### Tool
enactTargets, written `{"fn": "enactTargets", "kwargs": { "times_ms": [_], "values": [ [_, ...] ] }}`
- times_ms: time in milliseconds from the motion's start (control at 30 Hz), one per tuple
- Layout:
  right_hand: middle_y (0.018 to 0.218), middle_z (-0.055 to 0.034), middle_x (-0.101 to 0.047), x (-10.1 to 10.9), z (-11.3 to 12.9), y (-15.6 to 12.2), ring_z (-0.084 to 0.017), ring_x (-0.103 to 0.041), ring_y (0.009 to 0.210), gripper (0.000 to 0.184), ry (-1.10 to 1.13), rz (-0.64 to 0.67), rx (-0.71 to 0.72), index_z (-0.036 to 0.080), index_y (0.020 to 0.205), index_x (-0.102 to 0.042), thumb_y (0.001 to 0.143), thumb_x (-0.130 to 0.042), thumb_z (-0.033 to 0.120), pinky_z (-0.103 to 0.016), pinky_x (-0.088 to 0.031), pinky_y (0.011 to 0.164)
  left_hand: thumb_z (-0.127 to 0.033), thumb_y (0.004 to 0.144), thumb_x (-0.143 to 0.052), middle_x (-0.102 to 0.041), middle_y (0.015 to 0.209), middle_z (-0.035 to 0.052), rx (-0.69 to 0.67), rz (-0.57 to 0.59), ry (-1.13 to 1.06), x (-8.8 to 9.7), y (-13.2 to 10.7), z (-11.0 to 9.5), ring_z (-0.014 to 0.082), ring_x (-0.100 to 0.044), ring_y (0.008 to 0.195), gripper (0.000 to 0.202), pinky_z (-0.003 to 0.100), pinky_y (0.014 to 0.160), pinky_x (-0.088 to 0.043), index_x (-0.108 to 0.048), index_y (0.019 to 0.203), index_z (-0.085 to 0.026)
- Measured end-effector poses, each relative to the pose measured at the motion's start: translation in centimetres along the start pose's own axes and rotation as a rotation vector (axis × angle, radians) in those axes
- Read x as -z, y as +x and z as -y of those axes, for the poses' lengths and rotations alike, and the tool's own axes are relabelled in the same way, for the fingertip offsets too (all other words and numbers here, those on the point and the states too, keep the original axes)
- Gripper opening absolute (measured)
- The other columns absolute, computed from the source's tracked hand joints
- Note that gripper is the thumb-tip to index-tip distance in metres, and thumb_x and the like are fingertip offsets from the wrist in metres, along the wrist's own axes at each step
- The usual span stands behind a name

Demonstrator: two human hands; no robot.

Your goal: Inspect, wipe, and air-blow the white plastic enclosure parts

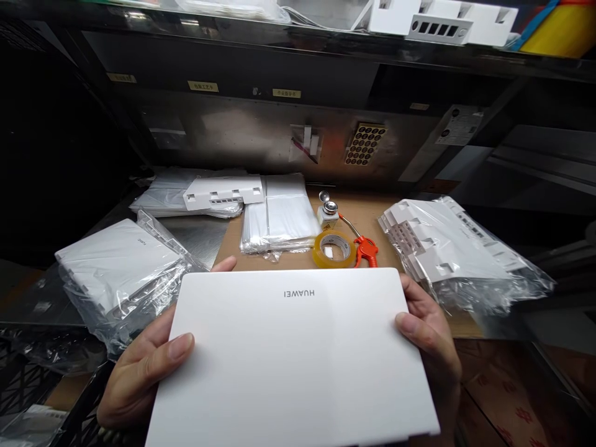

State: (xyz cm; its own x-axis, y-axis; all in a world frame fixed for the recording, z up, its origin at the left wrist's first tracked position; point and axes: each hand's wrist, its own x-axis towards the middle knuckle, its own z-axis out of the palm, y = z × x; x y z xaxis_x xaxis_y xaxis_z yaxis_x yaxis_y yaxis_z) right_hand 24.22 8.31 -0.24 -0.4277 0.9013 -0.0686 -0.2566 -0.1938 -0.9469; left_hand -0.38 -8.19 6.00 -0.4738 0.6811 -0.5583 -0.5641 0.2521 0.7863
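A flat white plastic cover [288,360] with HUAWEI printed upside down near its far edge fills the lower middle. My left hand [144,366] grips its left side, the thumb on top and the other fingers mostly hidden beneath. On the opposite side my right hand [431,332] holds the right edge, thumb also on top. The cover is lifted in front of the bench, close to the camera. Just beyond its far edge lie a roll of yellowish tape [318,251] and an orange air blow gun [367,249].
Bagged white covers lie at the left [123,261] and right [459,242]. Behind are a stack of clear plastic bags [284,211], a slotted white part [226,192] and a small metal-topped bottle [328,214]. A shelf edge [233,37] crosses overhead.
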Motion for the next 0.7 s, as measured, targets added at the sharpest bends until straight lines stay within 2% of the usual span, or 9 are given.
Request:
{"fn": "enactTargets", "kwargs": {
  "times_ms": [67,133,200,267,300,367,500,600,700],
  "values": [
    [0.073,-0.0020,-0.069,0.5,-0.2,0.3,-0.018,-0.063,0.055,0.036,-0.012,0.034,0.003,0.024,0.088,-0.066,0.072,-0.085,0.050,-0.027,-0.053,0.048,-0.047,0.063,-0.085,-0.080,0.114,0.0077,0.017,-0.007,-0.004,0.1,0.7,0.2,0.0424,-0.077,0.081,0.104,0.053,0.062,-0.065,-0.041,0.157,-0.043],
    [0.076,-0.0026,-0.073,1.2,-0.3,0.8,-0.019,-0.068,0.060,0.032,-0.084,0.087,0.027,0.024,0.089,-0.069,0.073,-0.088,0.044,-0.026,-0.055,0.050,-0.053,0.069,-0.083,-0.080,0.113,0.0066,-0.057,-0.015,0.034,0.2,1.8,0.6,0.0384,-0.077,0.085,0.091,0.044,0.063,-0.064,-0.051,0.152,-0.039],
    [0.077,-0.0027,-0.076,1.8,-0.7,1.4,-0.020,-0.072,0.064,0.028,-0.199,0.122,0.081,0.023,0.088,-0.070,0.073,-0.091,0.035,-0.025,-0.058,0.053,-0.065,0.084,-0.072,-0.079,0.117,0.0079,-0.277,-0.011,0.150,0.3,3.1,1.2,0.0334,-0.075,0.098,0.063,0.035,0.073,-0.062,-0.067,0.136,-0.030],
    [0.076,-0.0024,-0.077,2.5,-1.3,2.1,-0.020,-0.074,0.066,0.024,-0.309,0.115,0.157,0.023,0.087,-0.072,0.075,-0.091,0.030,-0.025,-0.061,0.057,-0.066,0.097,-0.054,-0.078,0.116,0.0102,-0.539,0.038,0.328,0.5,4.6,1.7,0.0288,-0.072,0.106,0.052,0.030,0.085,-0.057,-0.076,0.115,-0.023],
    [0.075,-0.0021,-0.077,2.8,-1.7,2.5,-0.019,-0.075,0.065,0.022,-0.347,0.096,0.204,0.023,0.088,-0.072,0.076,-0.090,0.029,-0.025,-0.062,0.058,-0.063,0.101,-0.049,-0.078,0.113,0.0109,-0.639,0.078,0.399,0.7,5.2,2.0,0.0276,-0.071,0.107,0.051,0.030,0.090,-0.055,-0.077,0.109,-0.021],
    [0.075,-0.0014,-0.076,3.3,-2.7,3.1,-0.018,-0.074,0.065,0.020,-0.379,0.052,0.301,0.024,0.088,-0.073,0.079,-0.089,0.030,-0.025,-0.063,0.061,-0.056,0.104,-0.048,-0.079,0.110,0.0097,-0.751,0.187,0.450,1.0,6.3,2.5,0.0271,-0.071,0.110,0.044,0.033,0.099,-0.051,-0.075,0.109,-0.021],
    [0.086,-0.0023,-0.080,3.9,-4.4,3.8,-0.022,-0.079,0.080,0.020,-0.306,0.037,0.401,0.026,0.089,-0.070,0.080,-0.088,0.025,-0.031,-0.066,0.077,-0.045,0.091,-0.076,-0.079,0.114,0.0023,-0.869,0.360,0.414,1.3,7.3,3.2,0.0275,-0.070,0.120,0.029,0.042,0.123,-0.029,-0.070,0.114,-0.028],
    [0.093,-0.0030,-0.083,3.9,-4.8,3.7,-0.025,-0.081,0.088,0.021,-0.266,0.081,0.415,0.028,0.092,-0.069,0.082,-0.086,0.020,-0.035,-0.067,0.083,-0.032,0.092,-0.077,-0.079,0.107,0.0006,-0.905,0.362,0.405,1.0,7.4,3.4,0.0261,-0.072,0.114,0.013,0.048,0.126,-0.025,-0.070,0.102,-0.027],
    [0.095,-0.0036,-0.083,3.9,-4.8,3.6,-0.027,-0.081,0.091,0.021,-0.258,0.111,0.446,0.028,0.094,-0.069,0.084,-0.083,0.015,-0.037,-0.067,0.084,-0.030,0.095,-0.075,-0.079,0.102,0.0001,-0.918,0.353,0.391,0.9,7.3,3.4,0.0241,-0.075,0.106,0.007,0.050,0.126,-0.025,-0.070,0.096,-0.026]
  ]
}}
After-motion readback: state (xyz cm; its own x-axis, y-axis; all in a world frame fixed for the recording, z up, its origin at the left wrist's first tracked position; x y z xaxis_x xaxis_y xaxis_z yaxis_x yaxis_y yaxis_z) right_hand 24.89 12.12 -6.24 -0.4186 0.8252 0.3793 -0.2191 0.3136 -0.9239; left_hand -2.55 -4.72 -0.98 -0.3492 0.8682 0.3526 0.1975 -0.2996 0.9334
